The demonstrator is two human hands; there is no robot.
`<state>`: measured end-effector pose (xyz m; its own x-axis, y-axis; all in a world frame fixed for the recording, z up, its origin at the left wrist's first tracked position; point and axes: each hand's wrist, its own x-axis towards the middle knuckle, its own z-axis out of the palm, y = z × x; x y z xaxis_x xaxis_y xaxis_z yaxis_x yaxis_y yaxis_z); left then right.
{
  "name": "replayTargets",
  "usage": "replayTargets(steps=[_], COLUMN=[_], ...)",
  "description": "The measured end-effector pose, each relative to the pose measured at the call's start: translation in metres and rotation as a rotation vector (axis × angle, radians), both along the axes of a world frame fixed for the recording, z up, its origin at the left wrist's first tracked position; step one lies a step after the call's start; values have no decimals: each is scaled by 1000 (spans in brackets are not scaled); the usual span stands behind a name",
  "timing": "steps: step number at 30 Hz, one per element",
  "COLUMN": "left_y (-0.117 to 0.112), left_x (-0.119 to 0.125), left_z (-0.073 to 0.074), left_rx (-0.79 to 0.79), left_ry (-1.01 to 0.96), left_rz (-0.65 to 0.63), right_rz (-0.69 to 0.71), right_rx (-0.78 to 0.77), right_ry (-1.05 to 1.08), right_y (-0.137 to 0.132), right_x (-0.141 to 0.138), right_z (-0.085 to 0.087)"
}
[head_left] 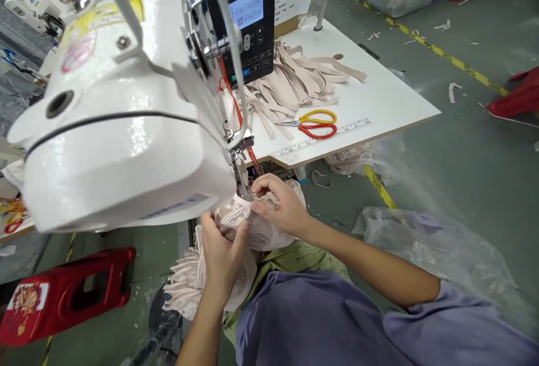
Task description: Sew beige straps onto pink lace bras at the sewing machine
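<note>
A pale pink lace bra (261, 234) lies under the needle area of a large white sewing machine (126, 164). My left hand (222, 254) pinches its near left edge between thumb and fingers. On the other side, my right hand (283, 207) has curled fingers and a thumb pressing the fabric edge beside the presser foot (242, 186). More lace pieces (189, 279) hang in a bundle below my left hand. The machine head hides part of the stitching spot.
On the white table (391, 113) lie beige fabric strips (295, 79), yellow-and-red scissors (318, 124) and a printed ruler (328, 136). A control panel (246, 18) stands behind. A red stool (71, 293) is at left, plastic bags (433, 248) at right.
</note>
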<state>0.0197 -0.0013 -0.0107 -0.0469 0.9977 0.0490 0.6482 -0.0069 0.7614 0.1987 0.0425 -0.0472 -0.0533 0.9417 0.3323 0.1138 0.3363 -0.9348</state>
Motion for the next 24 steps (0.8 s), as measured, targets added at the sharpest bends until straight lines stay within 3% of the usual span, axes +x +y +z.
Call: replayTargets(steps=[5, 18, 24], left_y=[0, 0, 3], left_x=[2, 6, 5], left_z=[0, -2, 2], left_rx=[61, 118, 44], left_ry=[114, 133, 3], left_rz=[32, 48, 49], right_rz=[5, 25, 103], right_rx=[27, 37, 75], right_ry=[-26, -52, -208], right_y=[-3, -7, -3], right_x=[0, 6, 22], right_z=[-4, -10, -28])
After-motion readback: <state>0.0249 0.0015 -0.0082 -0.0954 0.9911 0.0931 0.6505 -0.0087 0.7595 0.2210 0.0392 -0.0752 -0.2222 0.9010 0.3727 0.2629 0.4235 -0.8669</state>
